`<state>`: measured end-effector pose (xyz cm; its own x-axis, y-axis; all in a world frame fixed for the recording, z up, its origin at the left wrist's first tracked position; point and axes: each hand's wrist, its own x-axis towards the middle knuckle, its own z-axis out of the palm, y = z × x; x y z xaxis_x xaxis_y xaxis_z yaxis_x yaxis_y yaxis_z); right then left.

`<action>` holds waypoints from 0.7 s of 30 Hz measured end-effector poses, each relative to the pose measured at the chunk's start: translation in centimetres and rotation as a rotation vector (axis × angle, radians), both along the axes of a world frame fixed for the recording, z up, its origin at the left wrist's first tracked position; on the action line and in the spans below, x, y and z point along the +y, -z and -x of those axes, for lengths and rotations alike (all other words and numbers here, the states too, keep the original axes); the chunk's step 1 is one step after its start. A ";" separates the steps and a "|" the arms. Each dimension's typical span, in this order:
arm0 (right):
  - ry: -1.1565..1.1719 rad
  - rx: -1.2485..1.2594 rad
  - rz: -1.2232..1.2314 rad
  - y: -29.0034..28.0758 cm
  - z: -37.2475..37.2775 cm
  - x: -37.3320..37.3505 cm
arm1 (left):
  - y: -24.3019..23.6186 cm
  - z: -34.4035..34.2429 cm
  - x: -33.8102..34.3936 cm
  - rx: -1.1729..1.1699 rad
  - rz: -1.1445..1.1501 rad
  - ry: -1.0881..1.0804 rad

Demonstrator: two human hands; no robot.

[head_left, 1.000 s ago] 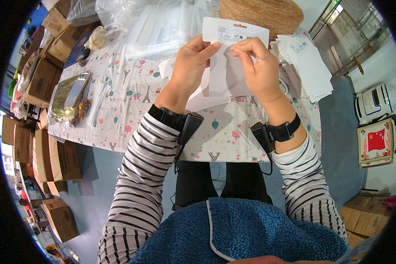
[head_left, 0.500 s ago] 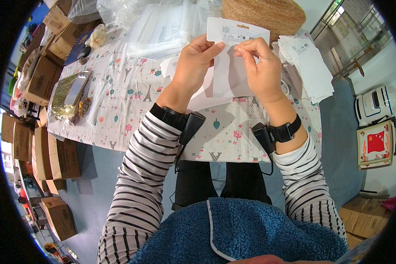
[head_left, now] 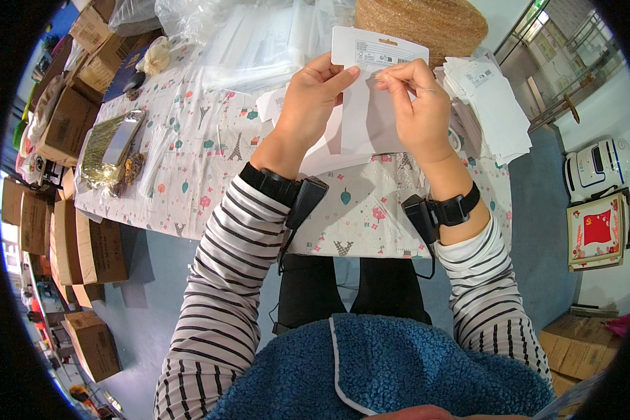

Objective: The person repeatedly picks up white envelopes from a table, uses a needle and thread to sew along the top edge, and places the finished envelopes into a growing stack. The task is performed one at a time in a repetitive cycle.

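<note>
My left hand (head_left: 313, 98) is closed on the left edge of a white backing card (head_left: 365, 129), thumb on the face turned to me. The card is tilted up above the table and has a slot-shaped hanging hole and small print at its top. My right hand (head_left: 424, 112) is in a pinch in front of the card's right side. A thin, light strand sticks out past its fingers; its kind is too fine to make out. Under the card lie more white cards (head_left: 315, 162). To the right is a pile of white printed cards (head_left: 495, 115).
A patterned cloth covers the table (head_left: 238, 203). Clear plastic bags (head_left: 259, 52) lie at the back, beside a large golden-brown woven roll (head_left: 423, 26). Packets of greenish strands (head_left: 105, 150) lie at the left. Cardboard boxes (head_left: 94, 245) stand on the floor at left.
Both hands stay nearly in place. The card and the right hand have shifted very slightly to the right; the right fingers still pinch the strand.
</note>
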<state>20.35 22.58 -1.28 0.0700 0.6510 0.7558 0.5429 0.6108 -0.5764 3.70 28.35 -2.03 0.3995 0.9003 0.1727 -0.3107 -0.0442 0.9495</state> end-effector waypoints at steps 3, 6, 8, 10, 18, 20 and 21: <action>0.016 -0.005 0.007 0.1 0.0 0.0 | 0.1 0.0 0.1 -0.007 -0.006 0.008; 0.036 0.005 0.011 0.2 0.1 0.2 | 0.3 -0.1 0.2 -0.025 -0.010 0.024; 0.064 -0.059 -0.004 0.2 0.1 0.2 | 0.4 -0.1 0.3 -0.025 -0.015 0.033; 0.089 -0.109 -0.015 0.2 0.0 0.3 | 0.4 0.0 0.4 -0.001 -0.009 0.031; 0.074 -0.081 0.019 0.6 0.0 0.4 | 0.4 -0.1 0.4 0.001 -0.001 0.036; 0.078 -0.083 0.001 0.6 0.0 0.4 | 0.5 -0.1 0.5 0.011 -0.005 0.023; 0.076 -0.073 0.001 0.6 0.0 0.5 | 0.5 -0.1 0.5 0.012 -0.011 0.014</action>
<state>20.33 23.06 -1.85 0.0634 0.6467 0.7601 0.6282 0.5659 -0.5339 3.77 28.88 -2.54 0.4144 0.8926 0.1776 -0.2995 -0.0505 0.9527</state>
